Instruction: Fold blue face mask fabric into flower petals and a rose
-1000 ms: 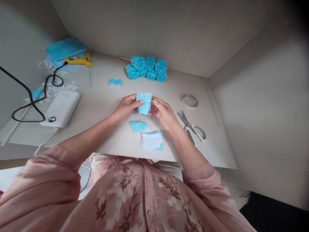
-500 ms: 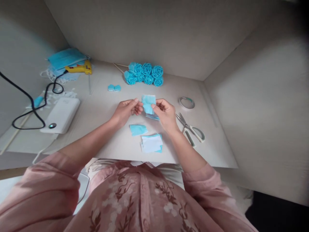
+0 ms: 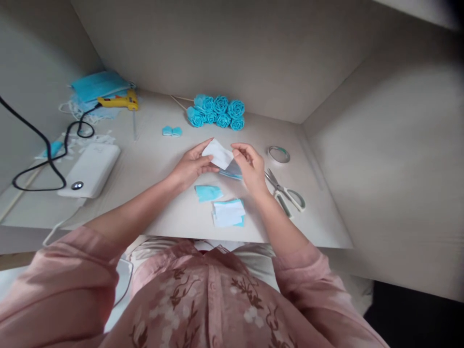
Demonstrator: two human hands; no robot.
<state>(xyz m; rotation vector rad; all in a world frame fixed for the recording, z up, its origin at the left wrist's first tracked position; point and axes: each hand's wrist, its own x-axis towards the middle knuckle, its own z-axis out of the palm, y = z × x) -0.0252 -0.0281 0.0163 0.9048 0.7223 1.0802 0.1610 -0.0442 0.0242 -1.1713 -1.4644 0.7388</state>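
- head view, what has just changed: the thin four-sided piece of soft sheet material, white on its visible face, is up in front of the person, where half a second ago a light blue face showed (most likely the same piece turned over, though i can't be sure).
- in the work in hand, that reads as a piece being turned or checked, with its shape not yet altered.
- the left hand pinches this piece at its left side, thumb on the white face and other fingers behind or below it.
- the right hand has its fingers curled at the piece's right corner; i cannot tell whether the tips grip it or only hover beside it.
- below the piece, between the hands, show the thin layered edges of some bluish sheets; what supports them is unclear.
- both forearms reach in from the near edge of the pale, smooth tabletop, angled towards each other, palms facing inwards.
- nearer the person lie a single light blue cut piece and a small white-and-blue stack of cut rectangles.
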